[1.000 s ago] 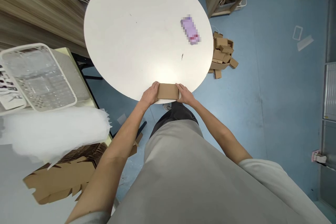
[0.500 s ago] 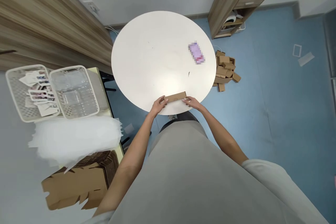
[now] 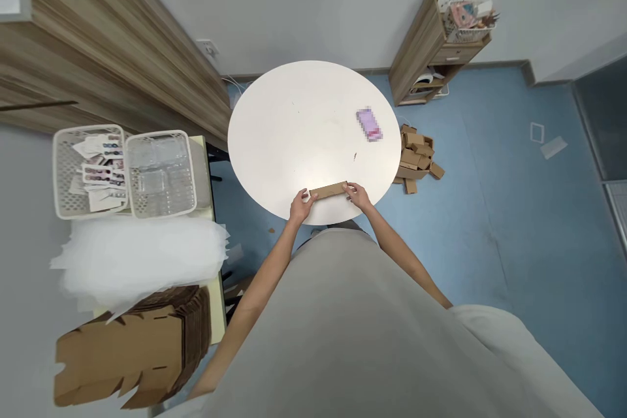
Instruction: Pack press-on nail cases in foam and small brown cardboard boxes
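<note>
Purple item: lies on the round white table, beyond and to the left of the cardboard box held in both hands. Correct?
Wrong side: in the head view, the purple item lies beyond and to the right of the cardboard box; the rest holds.

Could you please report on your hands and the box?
Left hand, right hand on cardboard box, opposite ends. Box at near side of table. Purple item farther back, apart.

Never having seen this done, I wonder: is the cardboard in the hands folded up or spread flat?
Folded up: the cardboard box shows a narrow, straight-edged side between left hand and right hand.
</note>
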